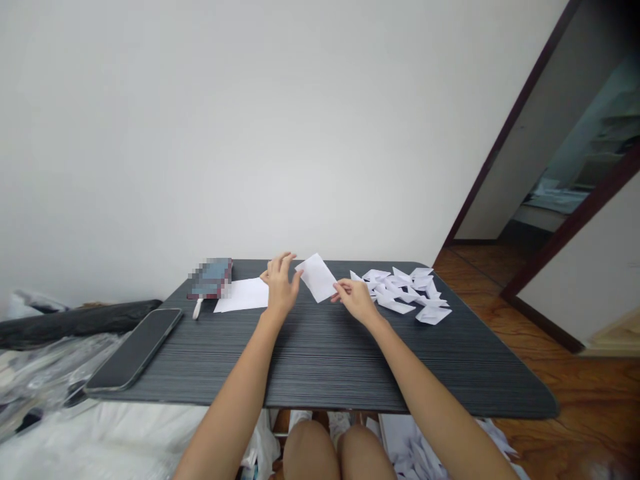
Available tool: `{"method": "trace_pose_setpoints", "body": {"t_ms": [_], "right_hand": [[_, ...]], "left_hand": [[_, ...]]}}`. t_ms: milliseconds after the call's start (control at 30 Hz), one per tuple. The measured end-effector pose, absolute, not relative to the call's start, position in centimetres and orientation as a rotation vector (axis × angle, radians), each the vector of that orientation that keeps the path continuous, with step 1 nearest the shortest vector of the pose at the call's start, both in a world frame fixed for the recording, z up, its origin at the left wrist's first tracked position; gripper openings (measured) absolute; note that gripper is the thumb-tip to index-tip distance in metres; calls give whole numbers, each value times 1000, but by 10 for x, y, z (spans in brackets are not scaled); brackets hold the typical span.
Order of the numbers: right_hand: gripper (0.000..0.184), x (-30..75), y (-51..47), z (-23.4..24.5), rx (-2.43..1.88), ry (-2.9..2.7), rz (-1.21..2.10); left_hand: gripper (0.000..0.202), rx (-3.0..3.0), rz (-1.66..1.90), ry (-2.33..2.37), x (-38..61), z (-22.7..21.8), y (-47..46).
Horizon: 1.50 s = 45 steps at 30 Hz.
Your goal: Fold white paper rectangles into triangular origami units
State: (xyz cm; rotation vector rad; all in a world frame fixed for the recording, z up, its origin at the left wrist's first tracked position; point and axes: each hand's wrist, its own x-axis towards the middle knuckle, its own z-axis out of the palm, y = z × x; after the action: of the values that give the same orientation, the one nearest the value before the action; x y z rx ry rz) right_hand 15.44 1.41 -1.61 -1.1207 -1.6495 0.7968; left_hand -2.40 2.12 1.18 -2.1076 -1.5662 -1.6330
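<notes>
A small white sheet of paper [317, 277] is held tilted above the dark table, its lower right corner pinched by my right hand [354, 299]. My left hand [283, 283] is raised at the sheet's left corner with its fingers spread; the thumb is close to that corner, and whether it touches I cannot tell. Behind and left of my left hand lie flat white sheets [243, 295], partly hidden by it. To the right of my right hand is a loose pile of folded white paper pieces [400, 292].
A dark wood-grain table [340, 363] stands against a white wall. On its left are a large phone [135, 348], a blurred-out flat object [211, 278] and a white stick-like thing [197, 309]. Plastic-wrapped items [55, 367] lie left of the table; more folded paper [417, 453] is below it.
</notes>
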Motion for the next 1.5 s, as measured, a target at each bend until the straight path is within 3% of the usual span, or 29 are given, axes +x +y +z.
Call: {"method": "trace_pose_setpoints", "body": {"t_ms": [200,433,600,767,900,1033,1133,1233,1333,1400,1500], "right_hand": [[23,154,4,-10,-1120,-1989,306],[25,160,3,-2,-1080,-2106,192],[23,180,7,3,-1210,-2016,107],[21,173,1,5,-1105,-2172,73],[21,168,-2,6,-1054,-2193,77],[23,181,3,7,-1098,-2040,41],[22,188,6,7,-1149,-1919,13],[22,184,3,7,-1090,-2034,86],[22,174,0,6,-1013,-2081,191],[21,169,-1,6,-988,-1989,296],[16,164,1,7,-977,-1678,578]], "left_hand": [[23,-2498,-1007,-1009,2,6,4],[20,-2443,-989,-1116,-20,9,19],[25,-1821,-1417,-1579,-57,24,26],[24,-2555,-1010,-1141,-23,22,11],[30,-2728,-740,-1057,-2,7,13],[28,-2484,-855,-1420,-32,4,29],[29,-2334,-1175,-1571,-51,12,32],[27,-2517,-1383,-1380,-40,19,23],[22,-2923,-1204,-1125,-15,18,12],[26,-2997,-1174,-1178,-3,13,9],[28,-2912,-1398,-1348,2,5,10]]}}
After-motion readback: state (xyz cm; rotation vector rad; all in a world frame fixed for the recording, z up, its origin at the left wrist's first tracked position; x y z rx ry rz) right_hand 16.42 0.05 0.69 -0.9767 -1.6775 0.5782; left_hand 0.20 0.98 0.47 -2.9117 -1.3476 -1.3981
